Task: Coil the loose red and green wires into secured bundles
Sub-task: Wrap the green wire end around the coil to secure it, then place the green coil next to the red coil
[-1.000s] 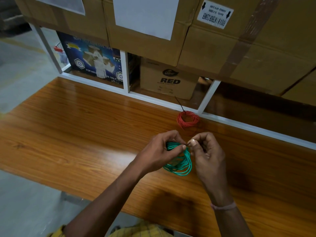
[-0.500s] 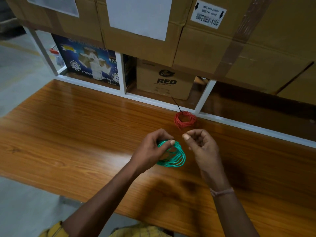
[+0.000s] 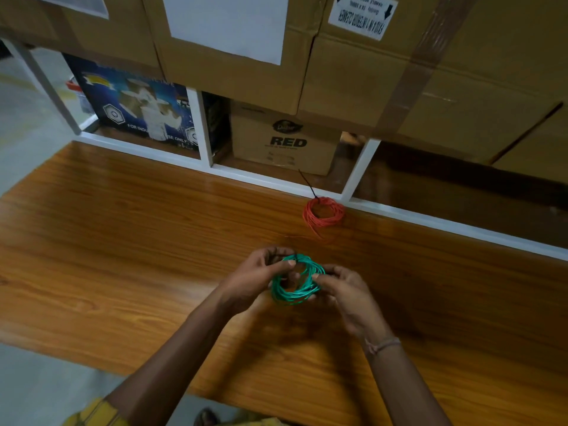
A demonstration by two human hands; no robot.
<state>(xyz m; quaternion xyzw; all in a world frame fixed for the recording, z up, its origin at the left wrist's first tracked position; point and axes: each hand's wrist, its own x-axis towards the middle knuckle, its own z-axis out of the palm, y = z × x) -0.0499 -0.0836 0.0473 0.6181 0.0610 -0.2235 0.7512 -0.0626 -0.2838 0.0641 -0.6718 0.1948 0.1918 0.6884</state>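
Green coil (image 3: 295,282) hides fingertips (grip detail blurred); label (image 3: 362,14) cut off.

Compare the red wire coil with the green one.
The red coil lies untouched at the far edge of the table; the green coil is held by the left hand and right hand. Red shows a long black tie tail; green's isn't clear. Both are round bundles.

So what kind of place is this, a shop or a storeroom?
Most likely a storeroom or warehouse workbench. Taped cardboard boxes are stacked on a white shelf frame, one with a shipping label, and a plain wooden table stands in front, where hands bundle green wire.
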